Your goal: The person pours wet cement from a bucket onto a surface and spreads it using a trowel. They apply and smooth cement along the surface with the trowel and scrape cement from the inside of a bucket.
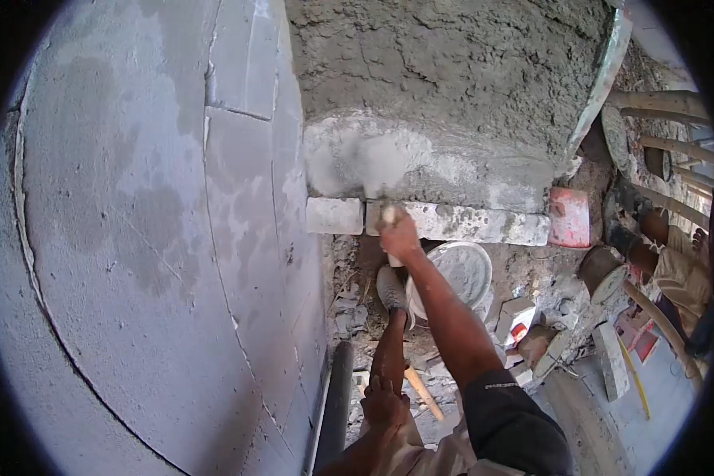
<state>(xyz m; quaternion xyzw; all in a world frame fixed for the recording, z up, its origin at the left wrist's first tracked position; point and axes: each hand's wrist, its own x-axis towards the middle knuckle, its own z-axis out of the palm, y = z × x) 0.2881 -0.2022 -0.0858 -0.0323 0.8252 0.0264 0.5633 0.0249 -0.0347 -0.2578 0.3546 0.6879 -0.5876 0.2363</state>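
Note:
My right hand [402, 239] is closed around a pale handle [390, 214] at the edge of the white block row [468, 222]. The tool's working end is blurred, so I cannot tell its kind. Beyond the blocks lies a whitish, powdery patch [373, 159], with rough grey mortar [452, 63] behind it. Lower down, my left hand [385, 404] rests on my bent leg, fingers spread and holding nothing. A round bucket [488, 278] with grey contents stands beside my right forearm, near my shoe [391, 289].
A grey block wall [151, 222] rises at left, with a dark pipe [339, 397] along its foot. Rubble and a wooden handle [424, 393] lie below. At right are a red-and-white piece [570, 218], a metal pot [601, 274], wooden poles [666, 103] and another person [682, 270].

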